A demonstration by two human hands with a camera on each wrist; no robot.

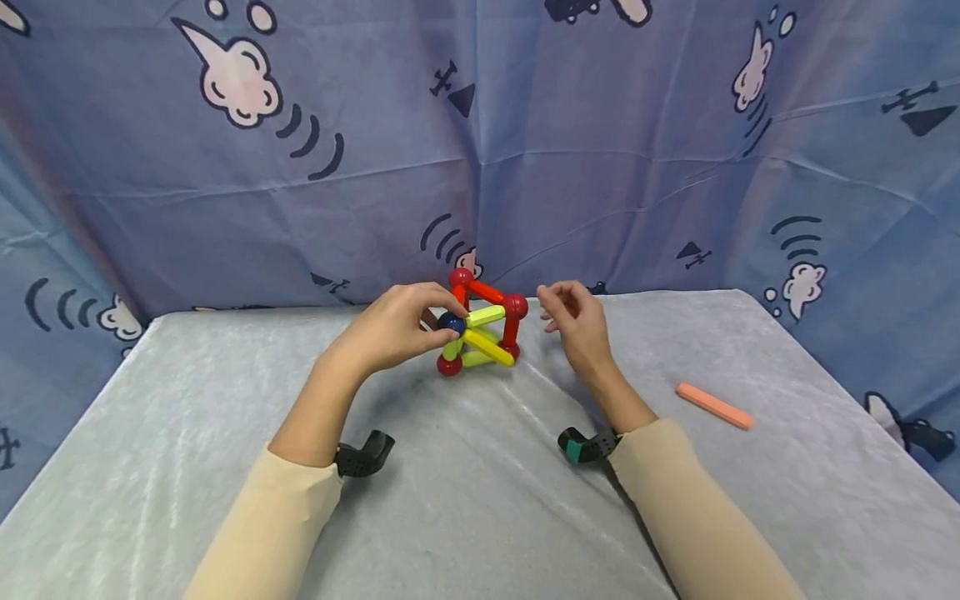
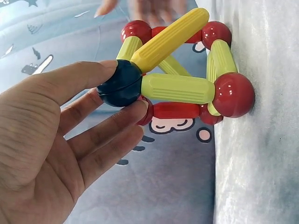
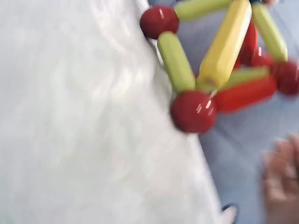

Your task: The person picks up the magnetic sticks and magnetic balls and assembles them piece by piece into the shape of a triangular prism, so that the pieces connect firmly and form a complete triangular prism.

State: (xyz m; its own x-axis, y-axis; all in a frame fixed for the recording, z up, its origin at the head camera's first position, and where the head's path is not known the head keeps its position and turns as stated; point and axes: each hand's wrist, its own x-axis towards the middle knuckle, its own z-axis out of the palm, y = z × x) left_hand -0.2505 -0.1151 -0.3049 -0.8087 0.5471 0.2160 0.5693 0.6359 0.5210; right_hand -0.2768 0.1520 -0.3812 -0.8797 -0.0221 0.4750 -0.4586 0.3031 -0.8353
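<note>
A small cube-like frame of magnetic rods and balls stands on the table, with red balls [image 2: 234, 95], light green rods [image 2: 177, 88] and red rods [image 1: 511, 331]. At its upper left corner, my left hand [image 1: 386, 329] pinches a dark blue ball [image 2: 120, 84] between thumb and fingers. From that ball a yellow rod [image 1: 489, 347] slants across the near side; its far end appears attached to nothing. My right hand [image 1: 581, 333] hovers just right of the frame, apart from it, fingers loosely bent and holding nothing. In the right wrist view this hand is blurred at the edge.
An orange rod [image 1: 714, 406] lies by itself on the right part of the table. The pale grey cloth [image 1: 225, 433] covers the tabletop. Close behind the frame hangs a blue patterned curtain [image 1: 585, 167]. Both wrists carry black straps with camera mounts [image 1: 365, 454].
</note>
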